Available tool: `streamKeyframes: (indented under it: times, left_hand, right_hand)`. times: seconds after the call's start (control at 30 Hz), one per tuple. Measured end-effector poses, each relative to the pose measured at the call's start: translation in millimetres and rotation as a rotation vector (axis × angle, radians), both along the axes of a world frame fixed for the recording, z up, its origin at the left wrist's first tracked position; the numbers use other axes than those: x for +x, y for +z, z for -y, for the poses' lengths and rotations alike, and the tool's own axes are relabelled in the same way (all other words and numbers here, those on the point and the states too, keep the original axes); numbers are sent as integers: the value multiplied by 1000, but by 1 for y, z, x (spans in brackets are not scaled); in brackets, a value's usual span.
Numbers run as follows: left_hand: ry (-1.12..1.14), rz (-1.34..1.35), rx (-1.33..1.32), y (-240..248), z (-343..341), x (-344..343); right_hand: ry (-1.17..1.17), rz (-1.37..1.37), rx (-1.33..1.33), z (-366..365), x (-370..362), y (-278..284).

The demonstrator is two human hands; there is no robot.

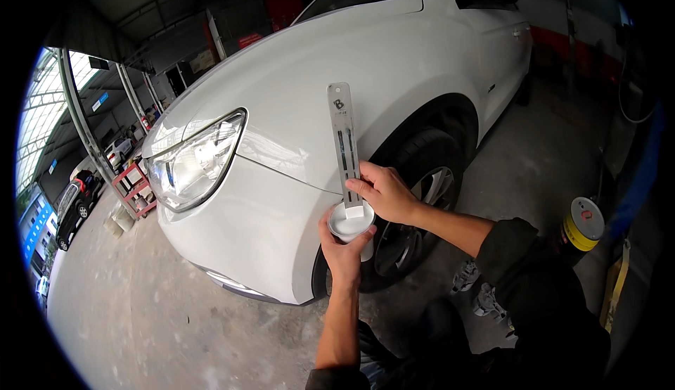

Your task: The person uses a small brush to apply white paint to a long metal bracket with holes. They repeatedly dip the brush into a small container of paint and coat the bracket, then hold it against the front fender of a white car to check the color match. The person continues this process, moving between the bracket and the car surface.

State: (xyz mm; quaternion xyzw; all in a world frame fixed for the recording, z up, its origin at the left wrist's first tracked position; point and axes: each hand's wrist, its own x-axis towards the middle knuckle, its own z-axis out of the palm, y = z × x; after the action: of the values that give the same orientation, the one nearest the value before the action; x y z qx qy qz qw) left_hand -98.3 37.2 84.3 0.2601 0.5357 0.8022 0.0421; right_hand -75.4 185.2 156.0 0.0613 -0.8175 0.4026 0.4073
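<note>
My left hand [343, 253] is wrapped round a small round cup [340, 229] of white paint, its open top facing up. Between the thumb and fingers of my right hand [387, 192] is a flat metal paint stirring stick [342, 133], slotted along its length. The stick stands nearly upright, its lower end white with paint and dipping into the cup. Both hands are in front of the white car's fender [295, 172], close to the front wheel [422, 179]. How deep the stick reaches into the paint is hidden.
The car's headlight [200, 161] is to the left of my hands. A tin with a yellow band [583, 225] stands at the right. A red trolley [133, 192] and a dark parked car [76, 203] are farther off at the left. My shoes [489, 302] are on the concrete floor [169, 305].
</note>
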Motion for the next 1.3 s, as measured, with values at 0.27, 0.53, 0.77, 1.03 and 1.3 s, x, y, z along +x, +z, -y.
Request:
streamKeyframes:
  times: [0.27,0.53,0.77,1.03,1.3]
  left_hand:
    - [13,-8,10,-2,-4,2]
    - [34,1,-14,-3,0,1]
    - [12,47,-12,-2,-2,3]
    - [10,28,25,0,-3,3]
    - [80,-10,-22,-2,-2,2]
  right_hand:
    - [41,-35,-11,-1,-2,-8]
    - [43,-41,-8,14,2,3]
    - [-41,-29,36,8,7,3]
    - [-83,-46,55,6,7,1]
    - [27,-127,-196,-27,-25,46]
